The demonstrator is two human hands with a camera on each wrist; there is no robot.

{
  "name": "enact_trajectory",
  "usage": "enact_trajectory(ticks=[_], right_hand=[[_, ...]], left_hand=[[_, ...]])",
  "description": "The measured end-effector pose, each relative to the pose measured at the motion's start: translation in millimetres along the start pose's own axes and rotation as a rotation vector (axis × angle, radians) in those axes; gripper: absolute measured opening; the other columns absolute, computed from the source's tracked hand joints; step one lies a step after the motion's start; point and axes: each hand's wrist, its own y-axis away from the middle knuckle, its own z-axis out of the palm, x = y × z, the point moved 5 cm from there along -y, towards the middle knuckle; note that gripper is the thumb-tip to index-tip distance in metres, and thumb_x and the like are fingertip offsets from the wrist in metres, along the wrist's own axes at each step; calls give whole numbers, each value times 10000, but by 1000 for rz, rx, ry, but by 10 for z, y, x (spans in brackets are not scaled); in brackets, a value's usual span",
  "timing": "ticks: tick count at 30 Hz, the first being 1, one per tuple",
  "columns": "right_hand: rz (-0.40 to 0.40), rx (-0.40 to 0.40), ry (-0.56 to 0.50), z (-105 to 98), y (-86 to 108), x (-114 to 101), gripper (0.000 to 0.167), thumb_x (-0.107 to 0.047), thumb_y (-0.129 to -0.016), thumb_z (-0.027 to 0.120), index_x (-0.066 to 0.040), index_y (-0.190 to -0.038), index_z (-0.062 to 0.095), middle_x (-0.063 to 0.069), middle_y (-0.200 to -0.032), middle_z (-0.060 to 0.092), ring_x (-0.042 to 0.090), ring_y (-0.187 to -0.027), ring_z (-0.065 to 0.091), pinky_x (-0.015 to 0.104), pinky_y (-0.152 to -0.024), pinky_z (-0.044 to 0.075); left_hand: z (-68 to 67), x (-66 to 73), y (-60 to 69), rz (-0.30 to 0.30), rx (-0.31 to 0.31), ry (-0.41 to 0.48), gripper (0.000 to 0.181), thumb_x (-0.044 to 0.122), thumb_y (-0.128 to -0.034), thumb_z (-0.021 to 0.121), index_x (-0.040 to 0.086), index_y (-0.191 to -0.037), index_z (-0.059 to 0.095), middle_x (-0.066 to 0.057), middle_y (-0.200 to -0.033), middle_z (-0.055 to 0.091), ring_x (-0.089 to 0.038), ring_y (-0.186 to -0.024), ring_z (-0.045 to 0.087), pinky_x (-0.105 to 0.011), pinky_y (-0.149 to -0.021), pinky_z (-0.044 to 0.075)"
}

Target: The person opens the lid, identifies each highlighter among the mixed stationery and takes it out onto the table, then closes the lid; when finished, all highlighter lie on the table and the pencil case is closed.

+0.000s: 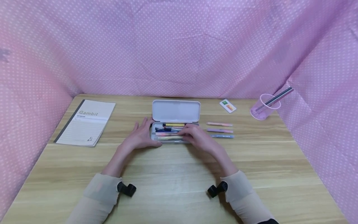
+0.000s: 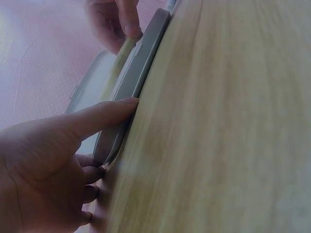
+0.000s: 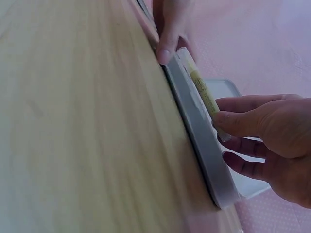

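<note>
A white pencil case (image 1: 176, 111) lies with its lid up, holding several pens, among them a yellow one (image 1: 174, 124). The left hand (image 1: 139, 137) is around its left end, thumb on the front wall and fingers at the back corner; in the left wrist view this hand (image 2: 53, 160) presses the case wall (image 2: 127, 87). At the right part of the case, the right hand (image 1: 198, 139) pinches a pale yellow pen, seen in the right wrist view as a pen (image 3: 204, 92) between thumb and fingers of the right hand (image 3: 272, 131), tilted just over the case.
Right of the case lie a pink pen (image 1: 219, 124), a purple pen (image 1: 220, 131) and a blue pen (image 1: 222, 136). Behind them is a small white card-like item (image 1: 227, 106). A pink cup (image 1: 259, 114) with dark sticks stands far right; a notebook (image 1: 85, 123) lies left.
</note>
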Motion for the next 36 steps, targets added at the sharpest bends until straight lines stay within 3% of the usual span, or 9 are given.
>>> enact_trajectory(ticks=[6,13,18,24,36], right_hand=[[32,50,-31,-161,177,199,227,-25,-946,697,-122,-1135,777,39,-1087,747,168,-1003,678,365,-871,599],[4,147,-51,-354,481,497,241,32,-890,729,-71,-1101,781,76,-1073,767,244,-1041,703,441,-929,601],[7,166,-31,-477,659,648,248,65,-871,729,-38,-1091,775,123,-1125,769,329,-1116,703,489,-977,588],[70,158,-11,-593,880,825,239,67,-869,732,-77,-1053,780,81,-1052,753,225,-975,694,398,-859,609],[103,145,29,-751,1122,1086,260,76,-841,758,-92,-1037,786,47,-1005,773,101,-919,682,278,-814,610]], left_hand=[[-12,-19,-9,-1,-1,-7,1050,436,-739,872,53,-1537,308,-247,-1714,152,-463,-1605,40,-638,-1302,-51],[-21,-16,-18,5,9,-10,1064,436,-728,877,47,-1541,311,-245,-1714,156,-467,-1603,44,-647,-1297,-53],[-24,-6,-1,2,10,-7,1049,429,-729,879,53,-1535,324,-244,-1713,161,-464,-1605,44,-642,-1299,-50],[-16,1,-1,-3,6,-8,1050,436,-736,874,53,-1540,319,-245,-1713,160,-461,-1605,43,-641,-1300,-42],[-19,8,6,-5,7,-6,1052,435,-732,875,52,-1539,320,-237,-1717,154,-463,-1605,47,-639,-1301,-43]])
